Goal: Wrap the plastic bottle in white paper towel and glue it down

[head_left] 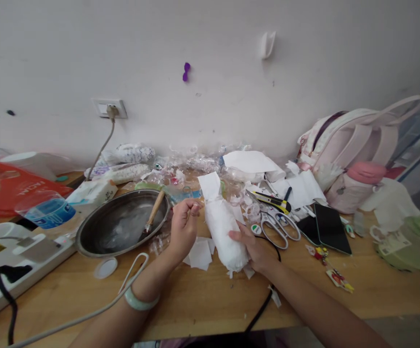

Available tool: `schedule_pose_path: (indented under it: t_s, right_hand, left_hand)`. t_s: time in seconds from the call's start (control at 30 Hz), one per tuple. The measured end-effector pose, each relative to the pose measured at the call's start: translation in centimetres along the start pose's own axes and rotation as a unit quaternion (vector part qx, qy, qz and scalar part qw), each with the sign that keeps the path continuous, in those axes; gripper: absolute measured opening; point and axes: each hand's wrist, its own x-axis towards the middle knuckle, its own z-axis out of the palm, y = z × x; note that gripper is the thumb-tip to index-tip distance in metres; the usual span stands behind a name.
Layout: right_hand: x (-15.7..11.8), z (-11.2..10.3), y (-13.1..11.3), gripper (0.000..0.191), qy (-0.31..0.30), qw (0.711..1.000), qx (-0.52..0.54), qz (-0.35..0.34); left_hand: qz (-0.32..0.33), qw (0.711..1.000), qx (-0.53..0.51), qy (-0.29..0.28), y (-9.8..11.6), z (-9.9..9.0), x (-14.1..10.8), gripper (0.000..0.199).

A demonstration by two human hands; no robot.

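Note:
A bottle-shaped bundle wrapped in white paper [224, 234] leans over the desk, its narrow neck pointing away from me. My right hand [251, 246] grips its lower right side, fingers around the paper. To the left of the bundle, my left hand [185, 224] is raised with its fingers curled together; anything small inside them is hidden. Loose white paper pieces [200, 253] lie beneath, between the hands. Left of my left hand sits a metal bowl [123, 246] with cloudy liquid, and a wooden-handled brush [155, 210] rests in it.
Scissors [280, 229] and a yellow utility knife [273, 200] lie right of the bundle, near a phone [331, 227]. A power strip [32, 263] and a white cable [86, 316] occupy the left. Crumpled plastic [191, 162] lines the wall; a pink backpack [355, 135] stands right.

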Motion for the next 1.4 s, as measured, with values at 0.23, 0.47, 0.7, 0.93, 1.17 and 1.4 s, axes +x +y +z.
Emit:
schedule_pose_path:
  t_s: [0.23,0.47,0.7,0.93,1.17,1.4]
  right_hand:
    - [0.1,-0.1,0.2,0.055,0.009,1.000,0.000,-0.007]
    - [-0.1,0.1,0.0,0.055,-0.009,1.000,0.010,0.002]
    - [0.2,-0.4,0.4,0.055,0.005,0.999,0.006,-0.036]
    - [0.2,-0.6,0.2,0.051,0.013,0.996,0.058,-0.069]
    - [0.6,-1.1,-0.1,0.055,0.056,0.992,0.063,-0.091]
    - [-0.1,-0.4,0.0,0.056,-0.017,0.993,-0.076,-0.090]
  left_hand:
    - [0.019,1.000,0.001,-0.005,0.2,0.0,-0.1,0.027]
    - [-0.026,0.999,0.032,-0.008,0.4,-0.2,-0.5,0.043]
    - [-0.086,0.995,0.027,-0.041,0.0,-0.1,-0.3,0.038]
    - [-0.152,0.983,0.027,-0.100,0.1,0.4,0.0,0.035]
    - [-0.174,0.975,-0.063,-0.121,-0.1,1.0,0.0,0.012]
    - [-0.169,0.975,-0.147,0.002,-0.6,0.7,0.5,0.035]
